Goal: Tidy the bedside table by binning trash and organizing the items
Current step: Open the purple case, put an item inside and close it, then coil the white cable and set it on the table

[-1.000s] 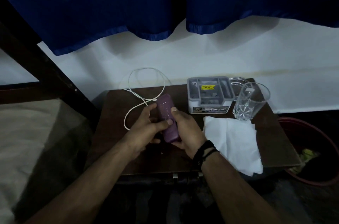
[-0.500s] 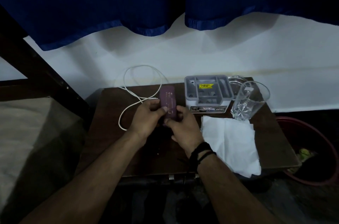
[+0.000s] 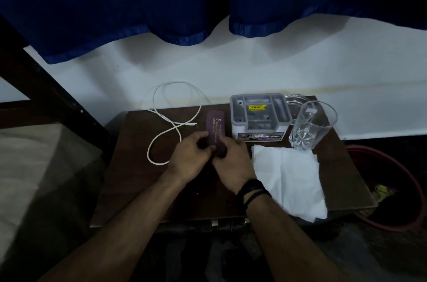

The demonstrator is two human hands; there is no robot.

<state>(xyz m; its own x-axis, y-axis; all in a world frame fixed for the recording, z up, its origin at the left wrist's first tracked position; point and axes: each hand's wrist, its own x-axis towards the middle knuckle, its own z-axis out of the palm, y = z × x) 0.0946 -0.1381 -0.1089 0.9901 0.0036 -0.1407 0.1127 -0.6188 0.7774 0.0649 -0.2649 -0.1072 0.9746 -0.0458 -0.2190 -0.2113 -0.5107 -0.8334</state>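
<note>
Here, working from the held thing outward.

Case: a purple oblong hard case [image 3: 216, 129] with pale lettering along its lid lies lengthwise on the dark brown wooden bedside table [image 3: 342, 177], near the middle of the top, its far end pointing at the wall and its near end hidden between both hands.

Left hand: the left hand [image 3: 191, 161] has its fingers curled round the near left side of the case, gripping it.

Right hand: the right hand [image 3: 233, 166] grips the near right end of the case, fingers wrapped under it (exactly how they lie is hidden); black bands [image 3: 253, 191] circle that wrist.

Cable: a white charging cable [image 3: 161, 133] lies in loose loops just left of the case, its plug tip close to the case, one loop overhanging the back edge toward the wall.

Organizer: a grey plastic compartment tray on a white box [image 3: 261, 117], with a yellow price sticker, stands just right of the case at the back of the table.

Glass: a clear cut-pattern tumbler [image 3: 309, 127] stands upright right of the organizer, with another clear glass item behind it (too dim to identify).

Tissue: a white unfolded paper napkin [image 3: 291, 177] is spread right of the right hand, its near corner hanging over the front edge.

Bin: a red round tub [image 3: 392, 170] sits on the floor to the table's right, scraps inside.

Backdrop: dark blue curtains [image 3: 115, 4] hang above a white wall [image 3: 254, 62].
</note>
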